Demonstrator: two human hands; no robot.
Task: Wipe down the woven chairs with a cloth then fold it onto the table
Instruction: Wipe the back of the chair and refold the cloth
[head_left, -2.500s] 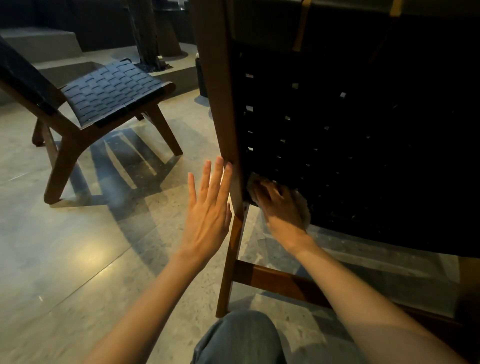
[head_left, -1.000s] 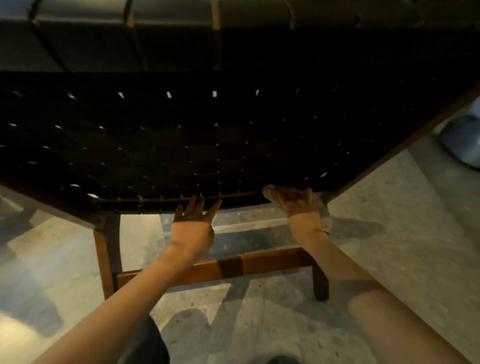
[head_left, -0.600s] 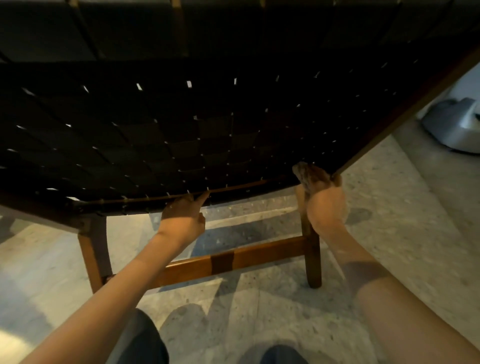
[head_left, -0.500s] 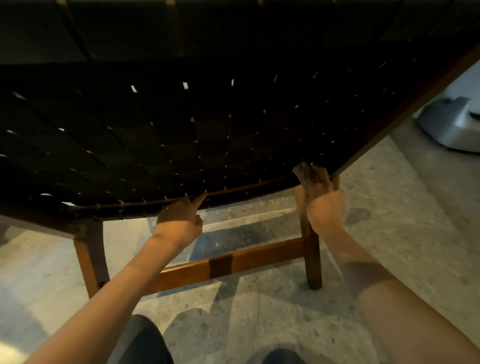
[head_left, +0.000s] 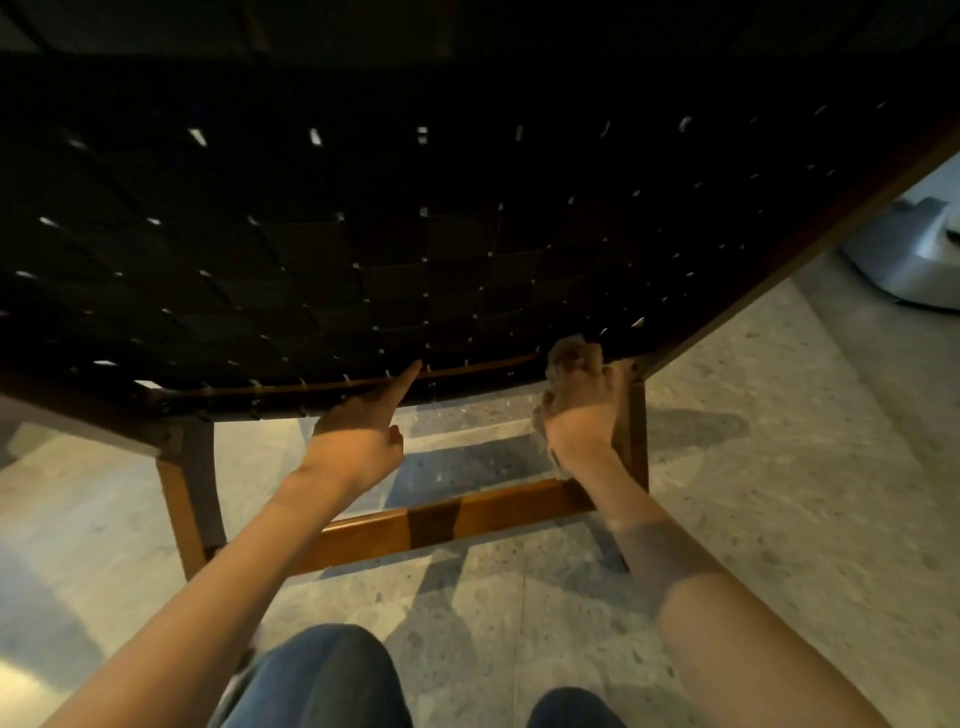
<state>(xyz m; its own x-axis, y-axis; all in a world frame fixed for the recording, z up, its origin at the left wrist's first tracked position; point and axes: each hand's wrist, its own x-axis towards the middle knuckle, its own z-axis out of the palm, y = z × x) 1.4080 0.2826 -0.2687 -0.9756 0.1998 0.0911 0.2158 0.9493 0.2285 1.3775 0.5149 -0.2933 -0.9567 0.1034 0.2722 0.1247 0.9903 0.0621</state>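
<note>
R hand (head_left: 582, 415) clamps cloth (head_left: 569, 356) on chair (head_left: 415, 234) weave, centre right. L hand (head_left: 361, 434): grip unclear. Cloth could snag on weave edge.

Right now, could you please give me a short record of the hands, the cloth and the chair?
Chair: dark woven panel on a wooden frame
Left hand: index finger touches the panel's bottom rail; other fingers in shadow
Right hand: grips the cloth
Cloth: pressed against the weave's lower right corner, beside the leg
Floor: speckled stone, a grey object at far right
</note>
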